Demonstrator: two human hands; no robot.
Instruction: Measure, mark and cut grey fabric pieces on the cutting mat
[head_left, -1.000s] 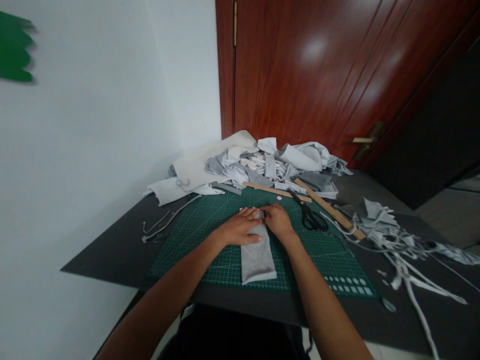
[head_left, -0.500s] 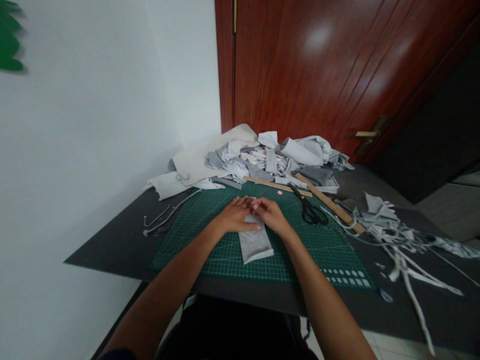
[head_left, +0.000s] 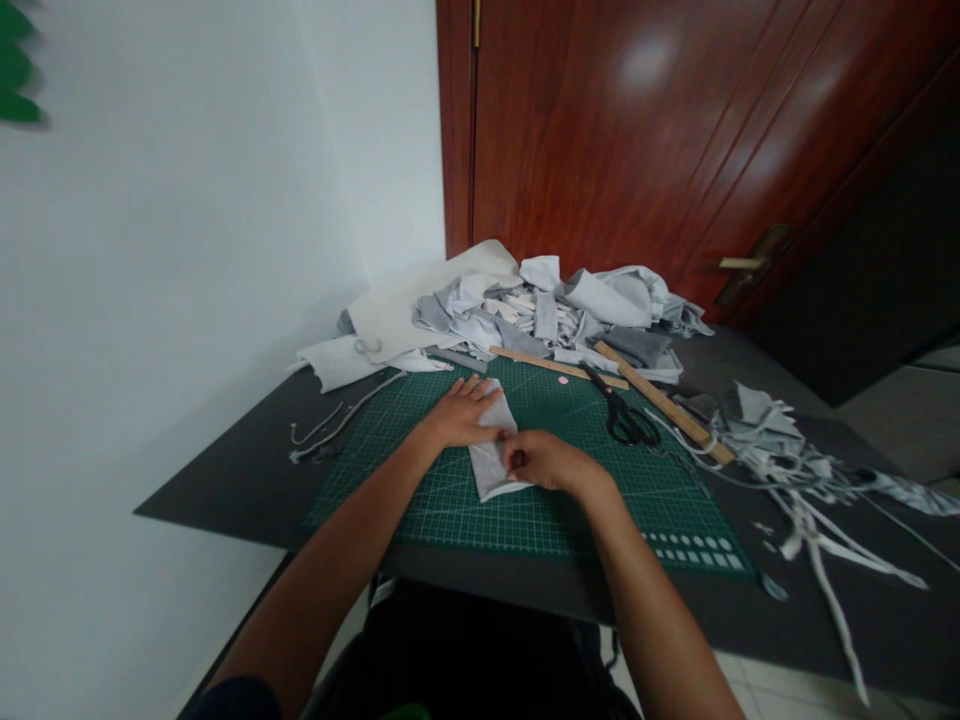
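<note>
One light-grey rectangular fabric strip lies on a green gridded cutting mat. The left hand, grip spread open, rests on it; the right hand, at four o'clock, curls at its edge, pinch unclear.

The bare left hand and right hand went with a dark blue sleeve and black clothing.

Pale grey cloth, green mat with light grid lines, black scissors, tan ruler, reddish-brown door
</note>
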